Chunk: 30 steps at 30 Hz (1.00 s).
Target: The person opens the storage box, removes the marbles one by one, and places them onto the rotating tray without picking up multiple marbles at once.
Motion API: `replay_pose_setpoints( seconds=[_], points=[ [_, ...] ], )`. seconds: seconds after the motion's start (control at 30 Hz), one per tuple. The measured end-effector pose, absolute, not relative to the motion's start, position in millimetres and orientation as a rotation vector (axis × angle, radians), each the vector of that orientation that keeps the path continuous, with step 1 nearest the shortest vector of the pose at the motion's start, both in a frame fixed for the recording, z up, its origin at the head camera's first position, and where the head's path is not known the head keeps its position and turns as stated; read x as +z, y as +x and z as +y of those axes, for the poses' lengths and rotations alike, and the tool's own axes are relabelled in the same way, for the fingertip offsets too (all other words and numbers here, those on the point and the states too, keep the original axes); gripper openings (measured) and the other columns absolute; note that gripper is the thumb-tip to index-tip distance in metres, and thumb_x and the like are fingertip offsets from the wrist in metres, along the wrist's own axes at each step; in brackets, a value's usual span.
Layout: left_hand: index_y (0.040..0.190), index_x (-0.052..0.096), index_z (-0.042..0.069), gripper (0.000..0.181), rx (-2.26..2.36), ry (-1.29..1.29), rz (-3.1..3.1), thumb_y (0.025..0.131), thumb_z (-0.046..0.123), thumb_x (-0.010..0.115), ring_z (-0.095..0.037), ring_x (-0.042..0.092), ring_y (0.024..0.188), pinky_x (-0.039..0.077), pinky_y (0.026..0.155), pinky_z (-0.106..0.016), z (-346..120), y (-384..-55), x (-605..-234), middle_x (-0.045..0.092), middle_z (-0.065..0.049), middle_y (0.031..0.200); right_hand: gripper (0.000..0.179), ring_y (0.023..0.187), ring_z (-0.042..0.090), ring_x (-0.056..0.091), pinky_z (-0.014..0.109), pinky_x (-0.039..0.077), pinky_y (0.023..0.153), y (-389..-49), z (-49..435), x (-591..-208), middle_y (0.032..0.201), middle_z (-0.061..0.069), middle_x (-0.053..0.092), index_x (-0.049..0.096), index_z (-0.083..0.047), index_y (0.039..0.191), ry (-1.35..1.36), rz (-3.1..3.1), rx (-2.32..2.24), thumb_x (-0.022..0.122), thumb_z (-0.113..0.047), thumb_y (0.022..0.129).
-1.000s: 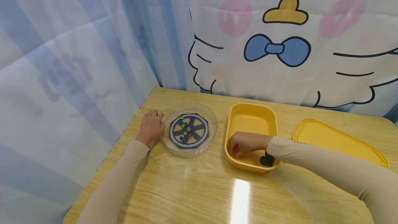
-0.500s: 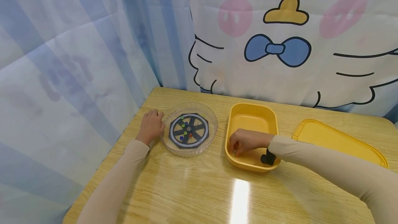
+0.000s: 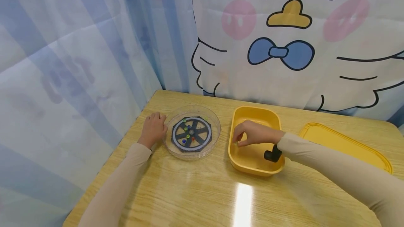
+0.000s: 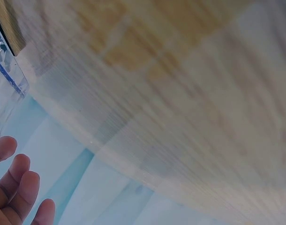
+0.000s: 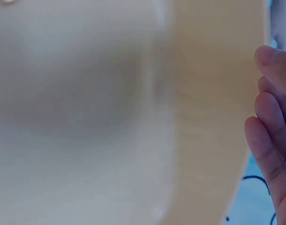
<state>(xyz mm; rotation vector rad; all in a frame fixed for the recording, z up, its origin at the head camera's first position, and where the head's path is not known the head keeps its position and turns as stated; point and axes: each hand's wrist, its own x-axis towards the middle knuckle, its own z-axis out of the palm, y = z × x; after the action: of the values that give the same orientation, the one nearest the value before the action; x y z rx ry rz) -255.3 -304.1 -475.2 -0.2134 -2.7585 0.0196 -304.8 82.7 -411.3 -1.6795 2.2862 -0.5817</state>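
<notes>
In the head view my right hand [image 3: 254, 132] is over the yellow box [image 3: 249, 165], thumb and fingertips pinching a small greenish marble [image 3: 236, 143]. The right wrist view shows the thumb and curled fingers [image 5: 269, 136] beside the box wall, with the marble out of sight. At the left, my left hand [image 3: 153, 129] rests on the table against the side of a clear round dish [image 3: 216, 137], its fingers loosely bent. Inside the dish lies a dark octagonal piece with a pale ring and spokes [image 3: 199, 138]. Several small green, blue and red marbles [image 3: 184, 141] sit on it.
A yellow lid [image 3: 344, 144] lies right of the box, partly behind the right sleeve. A small black device [image 3: 273, 154] hangs at the right wrist. The wooden table [image 3: 189, 192] meets printed curtains [image 3: 176, 45] at the back and left.
My right hand has risen from the box's near left corner and moved slightly away from me, the marble in its fingertips. My left hand and the dish have stayed in place.
</notes>
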Motion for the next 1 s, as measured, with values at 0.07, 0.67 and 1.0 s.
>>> replay_pose_setpoints(
  seconds=[0.07,0.67,1.0],
  points=[
    [0.103,0.061,0.001,0.020,0.019,-0.214,-2.754,0.086,0.010,0.055,-0.033,0.052,0.080,0.044,0.073,-0.047,-304.3,-254.9,-475.6,0.055,-0.018,0.090,0.011,0.076,0.008,0.062,0.031,0.055,0.071,-305.0,81.4,-405.3,0.088,0.000,0.071,0.074,-0.013,0.090,-1.676,2.304,-0.600,0.075,-0.013,0.078],
    [0.097,0.060,0.001,0.015,0.039,-0.229,-2.729,0.085,0.010,0.057,-0.031,0.050,0.075,0.043,0.069,-0.045,-304.8,-253.8,-477.9,0.053,-0.017,0.086,0.014,0.079,0.017,0.065,0.028,0.054,0.076,-332.7,19.1,-382.4,0.091,0.003,0.071,0.075,-0.011,0.094,-1.533,2.406,-0.762,0.074,-0.011,0.080],
    [0.097,0.060,0.001,0.015,0.041,-0.227,-2.723,0.085,0.010,0.058,-0.031,0.050,0.075,0.043,0.069,-0.045,-305.1,-255.3,-477.8,0.054,-0.017,0.086,0.014,0.078,0.013,0.065,0.028,0.054,0.075,-357.6,-23.9,-391.7,0.095,0.006,0.071,0.073,-0.008,0.098,-1.382,2.446,-0.787,0.069,-0.011,0.084]
  ],
)
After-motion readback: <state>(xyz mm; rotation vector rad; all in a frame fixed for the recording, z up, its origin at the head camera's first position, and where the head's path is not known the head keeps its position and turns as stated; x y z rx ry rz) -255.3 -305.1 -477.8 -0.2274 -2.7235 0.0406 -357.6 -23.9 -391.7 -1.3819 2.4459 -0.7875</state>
